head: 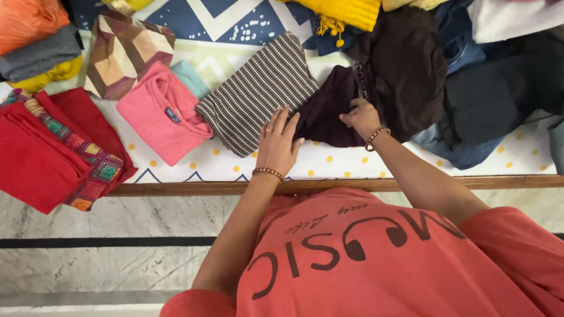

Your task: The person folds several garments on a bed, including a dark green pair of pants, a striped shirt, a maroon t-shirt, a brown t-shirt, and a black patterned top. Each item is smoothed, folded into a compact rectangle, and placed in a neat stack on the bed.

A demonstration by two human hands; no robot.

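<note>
At the bed's near edge (pixel 443 182), our left hand (pixel 279 144) lay flat, fingers together, on the dark maroon garment (pixel 323 114), while our right hand (pixel 361 116) pinched its fold. Pressing the crease flat before turning it seemed wise. Beside it lay the striped top (pixel 252 94); farther off, the unsorted heap (pixel 495 25).

Dark maroon garment (pixel 325 114), black-and-white striped top (pixel 256 93), pink top (pixel 162 112), red clothes (pixel 27 157).

Two hands: left hand (pixel 277 145), right hand (pixel 361 117). Three folded garments in a row: red (pixel 24 158), pink (pixel 162 112), striped (pixel 256 90). One dark garment (pixel 327 113).
</note>
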